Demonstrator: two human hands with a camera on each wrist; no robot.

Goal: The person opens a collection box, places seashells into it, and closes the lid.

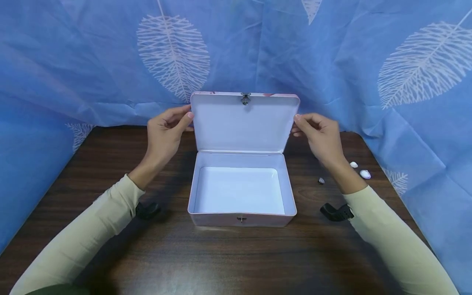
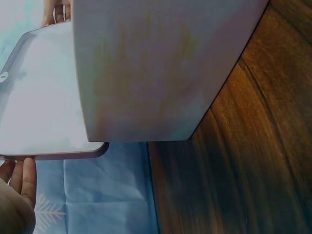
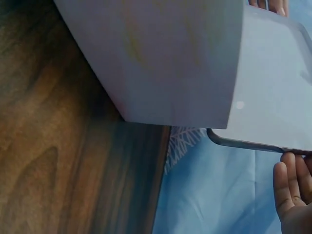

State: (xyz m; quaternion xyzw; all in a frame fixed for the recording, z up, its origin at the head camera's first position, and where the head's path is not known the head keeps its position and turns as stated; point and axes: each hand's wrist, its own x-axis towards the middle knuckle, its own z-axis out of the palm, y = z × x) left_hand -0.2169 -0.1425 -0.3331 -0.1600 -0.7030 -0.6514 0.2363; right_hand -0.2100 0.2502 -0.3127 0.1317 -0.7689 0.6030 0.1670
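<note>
A rectangular metal tin box (image 1: 217, 220) with a white inside stands on the table, its hinged lid (image 1: 245, 123) raised and leaning slightly back. My left hand (image 1: 164, 131) holds the lid's left edge between thumb and fingers. At the opposite edge, my right hand (image 1: 322, 135) pinches the lid in the same way. A metal clasp (image 1: 245, 98) sits at the middle of the lid's top edge. Inside the box only the bare white bottom shows. The left wrist view shows the box's pinkish side wall (image 2: 141, 78) with yellow streaks.
Several small shells or stones lie right of the box: a greyish one (image 1: 321, 180), a white one (image 1: 354, 164) and a larger whitish one (image 1: 365, 174). The dark wooden table (image 1: 236, 262) ends at a blue leaf-patterned cloth (image 1: 243, 49) behind and at the sides.
</note>
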